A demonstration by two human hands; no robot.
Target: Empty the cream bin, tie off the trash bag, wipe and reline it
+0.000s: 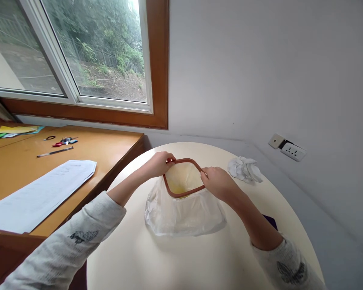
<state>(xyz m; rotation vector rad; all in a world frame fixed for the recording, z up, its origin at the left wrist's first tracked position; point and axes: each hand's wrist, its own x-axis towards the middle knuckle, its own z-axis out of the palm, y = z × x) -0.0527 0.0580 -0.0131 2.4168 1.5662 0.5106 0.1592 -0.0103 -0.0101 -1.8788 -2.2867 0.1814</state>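
Head view, centre: left hand and right hand both curled closed, pinching brown rim; probably stiff, best hold. White bag likely light, slippery.

The right forearm partly hides a dark purple object

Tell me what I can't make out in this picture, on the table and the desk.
All in the head view:
- Whatever the white bag covers below the brown rim: veiled by its folds.
- Dark item: mostly hidden by the right forearm.
- Marks on the white papers: too faint to read.
- Coloured papers: cut off by the left edge.
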